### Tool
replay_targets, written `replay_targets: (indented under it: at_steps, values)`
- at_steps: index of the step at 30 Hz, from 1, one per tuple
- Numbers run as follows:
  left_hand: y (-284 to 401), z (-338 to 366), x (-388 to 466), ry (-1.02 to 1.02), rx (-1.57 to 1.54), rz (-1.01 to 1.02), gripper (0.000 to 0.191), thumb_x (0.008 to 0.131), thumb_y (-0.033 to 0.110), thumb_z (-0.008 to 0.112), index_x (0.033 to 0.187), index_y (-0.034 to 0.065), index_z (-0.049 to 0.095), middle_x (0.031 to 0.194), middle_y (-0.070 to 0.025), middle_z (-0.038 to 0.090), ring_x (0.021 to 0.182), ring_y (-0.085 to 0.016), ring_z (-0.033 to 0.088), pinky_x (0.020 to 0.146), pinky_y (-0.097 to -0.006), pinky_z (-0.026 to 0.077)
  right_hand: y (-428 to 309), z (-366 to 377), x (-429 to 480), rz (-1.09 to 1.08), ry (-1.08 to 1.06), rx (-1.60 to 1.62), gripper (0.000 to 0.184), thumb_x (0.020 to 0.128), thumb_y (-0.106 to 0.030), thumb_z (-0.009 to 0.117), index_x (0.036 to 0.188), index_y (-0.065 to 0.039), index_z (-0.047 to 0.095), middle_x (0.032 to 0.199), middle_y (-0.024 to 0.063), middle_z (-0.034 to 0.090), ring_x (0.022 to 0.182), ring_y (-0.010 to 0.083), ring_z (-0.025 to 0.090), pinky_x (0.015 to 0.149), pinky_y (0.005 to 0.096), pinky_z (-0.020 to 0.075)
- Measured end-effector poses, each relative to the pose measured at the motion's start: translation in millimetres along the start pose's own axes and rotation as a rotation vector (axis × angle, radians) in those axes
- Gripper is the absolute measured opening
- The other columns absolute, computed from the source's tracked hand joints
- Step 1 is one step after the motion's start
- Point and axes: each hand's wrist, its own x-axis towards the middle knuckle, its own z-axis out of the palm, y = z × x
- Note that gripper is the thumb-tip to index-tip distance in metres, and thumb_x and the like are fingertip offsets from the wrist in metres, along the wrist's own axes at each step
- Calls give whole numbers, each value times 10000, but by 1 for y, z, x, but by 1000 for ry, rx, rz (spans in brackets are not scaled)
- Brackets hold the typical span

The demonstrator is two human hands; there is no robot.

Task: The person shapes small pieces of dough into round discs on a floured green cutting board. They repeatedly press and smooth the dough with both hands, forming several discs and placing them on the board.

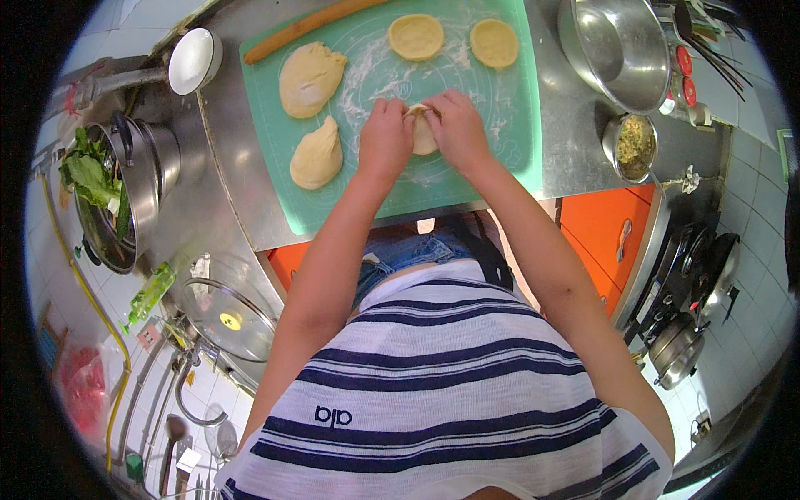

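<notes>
On a green silicone baking mat [519, 125] dusted with flour, my left hand [389, 132] and my right hand [458, 128] grip a small piece of dough [425, 136] between them, the fingers pinching its far edge. What lies inside the dough is hidden. Beyond my hands are two flat dough rounds, one [416, 37] near the middle and one [494, 44] to the right. Left of my hands lie a large dough lump [309, 80] and a smaller one [317, 156]. A wooden rolling pin [306, 29] rests across the mat's far left corner.
Right of the mat stand a large steel bowl [615, 53], a small metal bowl of chopped filling [636, 147] and jars with red lids [686, 75]. To the left are a white bowl [192, 61], a steel pot with leafy greens [147, 181] and a glass lid [240, 325].
</notes>
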Motion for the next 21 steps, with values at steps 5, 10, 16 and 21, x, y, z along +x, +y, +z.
replay_targets:
  at_steps: [5, 10, 16, 21]
  values:
    - [11, -2, -10, -8, -8, -140, 240, 887, 127, 704, 1093, 32, 625, 1006, -181, 605, 938, -406, 627, 788, -487, 519, -10, -1, -6, -7, 283, -4, 243, 838, -100, 738, 1048, 18, 703, 971, 185, 669, 983, 377, 622, 881, 471, 505]
    - [3, 6, -4, 56, -76, 123, 311, 881, 141, 714, 1152, 44, 595, 1054, -192, 596, 964, -415, 628, 801, -486, 523, 1, 5, -11, 121, 96, 78, 261, 834, -119, 750, 1052, 15, 698, 980, 183, 666, 967, 374, 629, 861, 455, 515]
    - [9, 6, -5, -21, -30, -28, 243, 880, 120, 702, 1089, 57, 596, 1080, -189, 576, 943, -425, 623, 771, -514, 532, -2, 0, -10, 23, 184, 34, 245, 848, -132, 737, 1055, -8, 694, 1039, 182, 653, 1000, 386, 627, 889, 460, 522]
    - [11, 3, -4, 96, 68, 135, 219, 879, 112, 697, 1064, 47, 601, 1081, -193, 582, 894, -431, 624, 761, -513, 531, 5, 0, -24, 135, 213, 60, 225, 848, -133, 754, 1039, -18, 728, 936, 150, 656, 860, 325, 657, 766, 418, 546]
